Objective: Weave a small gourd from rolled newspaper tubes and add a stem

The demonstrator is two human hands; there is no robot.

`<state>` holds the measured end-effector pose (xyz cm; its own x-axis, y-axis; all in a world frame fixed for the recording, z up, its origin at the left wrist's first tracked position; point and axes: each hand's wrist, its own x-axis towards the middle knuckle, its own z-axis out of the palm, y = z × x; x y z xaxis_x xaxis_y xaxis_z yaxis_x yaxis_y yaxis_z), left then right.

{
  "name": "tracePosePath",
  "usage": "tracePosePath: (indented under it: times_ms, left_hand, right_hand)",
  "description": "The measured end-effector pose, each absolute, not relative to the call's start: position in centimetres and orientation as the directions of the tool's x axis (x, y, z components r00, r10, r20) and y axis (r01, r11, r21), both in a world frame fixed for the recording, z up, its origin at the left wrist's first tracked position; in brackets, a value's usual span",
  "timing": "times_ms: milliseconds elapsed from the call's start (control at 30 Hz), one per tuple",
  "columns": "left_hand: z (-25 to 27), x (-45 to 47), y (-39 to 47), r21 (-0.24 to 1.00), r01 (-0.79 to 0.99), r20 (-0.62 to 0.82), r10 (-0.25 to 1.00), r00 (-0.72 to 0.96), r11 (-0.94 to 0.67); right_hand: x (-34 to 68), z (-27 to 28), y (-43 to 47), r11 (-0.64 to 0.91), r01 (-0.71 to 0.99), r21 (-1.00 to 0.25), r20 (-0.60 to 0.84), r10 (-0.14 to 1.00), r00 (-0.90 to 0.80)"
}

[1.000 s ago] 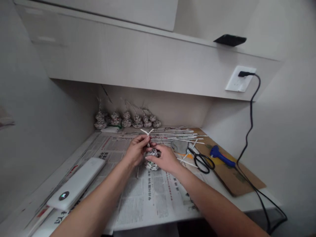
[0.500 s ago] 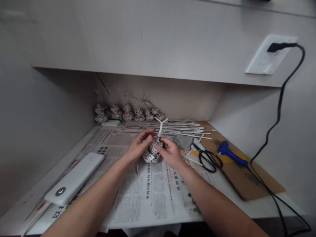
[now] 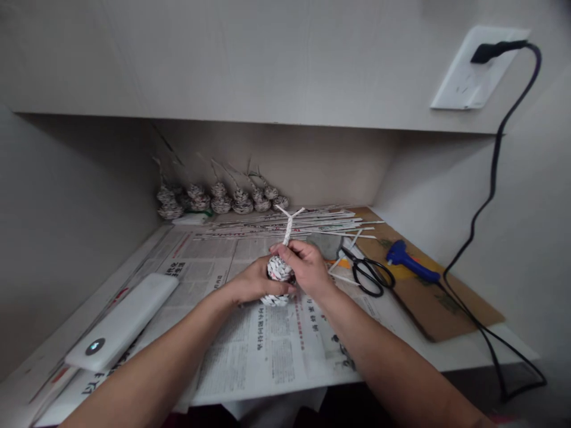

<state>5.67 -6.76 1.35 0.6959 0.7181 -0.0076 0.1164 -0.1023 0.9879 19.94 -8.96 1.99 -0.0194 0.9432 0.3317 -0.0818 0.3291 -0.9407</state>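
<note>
Between my hands stands a woven paper gourd (image 3: 279,268), its braided stem (image 3: 288,229) rising and splitting into two loose ends at the top. My left hand (image 3: 255,282) wraps around the gourd's narrow middle, thumb across the front. My right hand (image 3: 307,265) pinches the base of the stem, where it meets the upper bulb. The fingers behind the gourd are hidden. Beneath it, newspaper (image 3: 241,356) covers the table.
Several finished gourds (image 3: 220,201) line the back wall. Paper strips (image 3: 307,224) lie behind my hands. To the right are black scissors (image 3: 372,276), a blue glue gun (image 3: 413,261) and a brown board (image 3: 439,315). A white power bank-like device (image 3: 125,321) lies left; a black cord (image 3: 495,172) hangs right.
My left hand has moved down to the gourd's waist, and my right hand has shifted up to the stem's base. The camera view has tilted slightly.
</note>
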Motion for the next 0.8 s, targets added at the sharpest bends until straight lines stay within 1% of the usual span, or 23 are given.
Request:
tracePosePath:
  times_ms: [67,133,200,300,367,433,500,567,600,667,733,800]
  left_hand:
    - [1.7,5.5,-7.0,0.992,0.126,-0.072,0.662,0.746,-0.034]
    - [1.9,5.4,-7.2,0.993,0.116,-0.087,0.659,0.747,0.000]
    - [2.0,5.3,-7.2,0.994,0.107,-0.089,0.664,0.743,0.014]
    - [1.9,5.3,-7.3,0.994,0.107,-0.098,0.653,0.751,0.025]
    - [1.9,5.3,-7.4,0.990,0.139,-0.113,0.655,0.747,0.012]
    - [1.8,5.4,-7.5,0.982,0.185,-0.126,0.657,0.743,-0.021]
    - [1.7,5.5,-7.5,0.979,0.203,-0.138,0.648,0.749,-0.025]
    - [1.5,5.7,-7.5,0.986,0.157,-0.150,0.639,0.754,0.047]
    - [1.3,5.8,-7.5,0.989,0.112,-0.150,0.647,0.748,0.100]
    - [1.2,5.9,-7.4,0.984,0.003,-0.125,0.684,0.719,0.176]
    - [1.1,5.9,-7.3,0.982,-0.079,-0.073,0.728,0.682,0.173]
    - [1.2,6.0,-7.3,0.989,-0.079,-0.039,0.744,0.667,0.123]
  right_hand:
    - [19.8,2.1,-8.9,0.253,-0.221,-0.942,0.268,0.962,-0.042]
    - [20.0,2.2,-8.8,0.192,-0.258,-0.947,0.217,0.974,-0.069]
    - [20.3,2.4,-8.6,0.181,-0.219,-0.959,0.204,0.975,-0.089]
    - [20.7,2.6,-8.5,0.238,-0.128,-0.963,0.255,0.957,-0.139]
    - [20.6,2.6,-8.6,0.247,-0.122,-0.961,0.266,0.949,-0.170]
    - [20.2,2.4,-8.6,0.183,-0.178,-0.967,0.213,0.962,-0.172]
    - [19.9,2.2,-8.6,0.069,-0.284,-0.956,0.111,0.985,-0.133]
    - [19.8,2.2,-8.4,0.012,-0.374,-0.927,0.040,0.997,-0.068]
    - [19.9,2.2,-8.2,0.031,-0.391,-0.920,0.043,0.999,-0.023]
    - [20.2,2.5,-8.0,0.134,-0.378,-0.916,0.120,0.991,0.060]
    - [20.5,2.7,-7.8,0.242,-0.338,-0.909,0.217,0.970,0.110]
    - [20.6,2.9,-7.7,0.283,-0.326,-0.902,0.258,0.959,0.117]
